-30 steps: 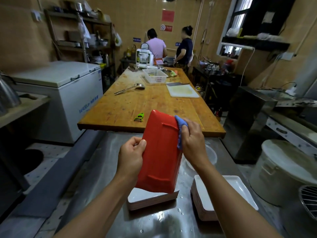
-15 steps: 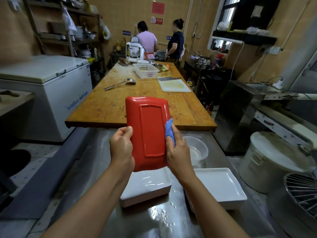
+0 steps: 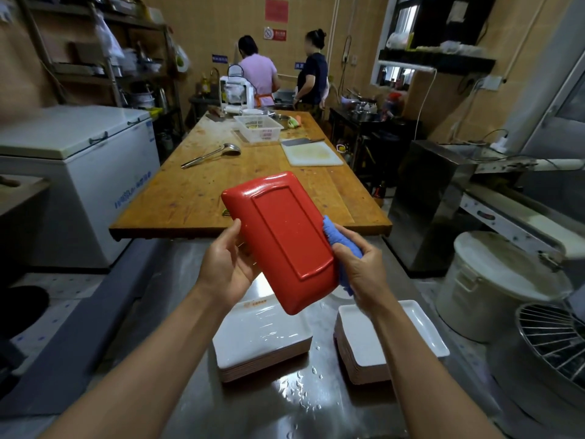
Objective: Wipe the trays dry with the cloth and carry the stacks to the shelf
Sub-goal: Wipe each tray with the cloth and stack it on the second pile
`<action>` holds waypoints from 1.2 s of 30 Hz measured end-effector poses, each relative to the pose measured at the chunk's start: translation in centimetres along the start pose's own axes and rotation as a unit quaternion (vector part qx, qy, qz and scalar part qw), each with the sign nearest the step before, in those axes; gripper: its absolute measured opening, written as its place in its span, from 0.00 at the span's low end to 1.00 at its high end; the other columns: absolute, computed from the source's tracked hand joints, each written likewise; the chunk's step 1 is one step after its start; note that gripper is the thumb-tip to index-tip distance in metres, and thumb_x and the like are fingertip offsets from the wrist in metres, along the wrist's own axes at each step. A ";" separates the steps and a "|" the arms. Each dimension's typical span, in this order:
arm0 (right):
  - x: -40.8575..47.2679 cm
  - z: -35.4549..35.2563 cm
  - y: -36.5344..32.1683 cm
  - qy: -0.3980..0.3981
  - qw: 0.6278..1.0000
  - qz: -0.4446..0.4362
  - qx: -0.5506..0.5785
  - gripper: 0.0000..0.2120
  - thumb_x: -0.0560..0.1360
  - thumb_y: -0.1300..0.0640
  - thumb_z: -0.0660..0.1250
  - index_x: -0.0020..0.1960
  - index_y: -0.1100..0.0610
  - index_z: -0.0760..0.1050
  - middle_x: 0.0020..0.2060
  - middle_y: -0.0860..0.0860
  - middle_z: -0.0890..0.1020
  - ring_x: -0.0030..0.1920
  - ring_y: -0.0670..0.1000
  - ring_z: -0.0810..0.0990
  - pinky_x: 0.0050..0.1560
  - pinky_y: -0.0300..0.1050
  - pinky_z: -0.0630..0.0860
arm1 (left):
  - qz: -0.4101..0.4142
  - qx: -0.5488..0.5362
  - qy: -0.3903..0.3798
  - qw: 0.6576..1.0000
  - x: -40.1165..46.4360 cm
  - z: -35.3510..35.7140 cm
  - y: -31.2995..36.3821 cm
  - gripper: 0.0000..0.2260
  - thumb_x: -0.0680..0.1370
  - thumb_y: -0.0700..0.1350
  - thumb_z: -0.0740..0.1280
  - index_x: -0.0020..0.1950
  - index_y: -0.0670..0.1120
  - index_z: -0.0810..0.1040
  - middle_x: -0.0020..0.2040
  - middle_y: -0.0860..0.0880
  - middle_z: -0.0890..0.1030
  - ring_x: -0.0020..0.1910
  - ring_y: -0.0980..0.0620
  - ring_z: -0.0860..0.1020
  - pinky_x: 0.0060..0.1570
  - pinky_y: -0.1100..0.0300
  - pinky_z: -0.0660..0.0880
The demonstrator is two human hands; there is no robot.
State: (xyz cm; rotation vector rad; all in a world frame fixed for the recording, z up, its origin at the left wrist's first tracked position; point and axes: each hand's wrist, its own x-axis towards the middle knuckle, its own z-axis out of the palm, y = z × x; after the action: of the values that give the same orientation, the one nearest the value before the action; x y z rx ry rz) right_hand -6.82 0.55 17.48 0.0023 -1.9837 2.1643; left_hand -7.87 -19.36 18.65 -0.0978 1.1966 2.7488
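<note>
Head view: red tray (image 3: 281,239) held underside up, above steel counter (image 3: 253,407). Left hand (image 3: 226,264) grips its 9 o'clock edge; right hand (image 3: 357,267) presses blue cloth (image 3: 337,236) at 3 o'clock edge. Two white tray stacks (image 3: 262,337) below, wet.

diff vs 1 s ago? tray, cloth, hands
The red tray turned from nearly edge-on to underside facing the camera, top leaning left. The blue cloth slid from the top right edge down to the lower right edge. Unchanged: left hand holds the left edge, right hand grips the cloth against the tray; both white tray stacks rest on the wet steel counter.
</note>
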 end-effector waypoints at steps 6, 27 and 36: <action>1.5 -2.5 -2.6 -0.078 0.996 0.012 -0.043 0.14 0.75 0.67 0.64 0.53 0.51 0.80 0.43 0.50 0.83 0.36 0.45 0.82 0.35 0.38 0.80 | -0.066 0.065 -0.046 0.995 0.7 -1.2 2.7 0.27 0.73 0.65 0.59 0.60 0.46 0.76 0.49 0.42 0.84 0.49 0.42 0.82 0.44 0.44 0.80; -1.7 -1.3 0.3 -0.119 0.887 -0.159 -0.417 0.24 0.77 0.54 0.52 0.72 0.55 0.65 0.75 0.48 0.59 0.75 0.47 0.53 0.75 0.47 0.49 | -0.031 -0.038 0.088 0.995 0.6 -2.0 -0.5 0.07 0.79 0.44 0.63 0.47 0.44 0.78 0.35 0.47 0.84 0.32 0.53 0.83 0.29 0.60 0.79; -2.7 -0.5 2.0 0.027 0.885 -0.259 -0.385 0.07 0.76 0.66 0.64 0.53 0.62 0.75 0.71 0.53 0.65 0.68 0.45 0.64 0.62 0.30 0.64 | -0.017 -0.033 0.081 0.996 -0.2 -1.1 -1.7 0.08 0.80 0.44 0.61 0.51 0.42 0.77 0.36 0.45 0.84 0.33 0.51 0.83 0.30 0.58 0.79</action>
State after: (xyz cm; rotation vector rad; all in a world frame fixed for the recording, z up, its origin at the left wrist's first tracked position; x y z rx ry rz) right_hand -4.44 0.47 15.13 0.3072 -2.3222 0.9655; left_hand -7.41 -19.04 16.76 -0.3520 1.1290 2.7956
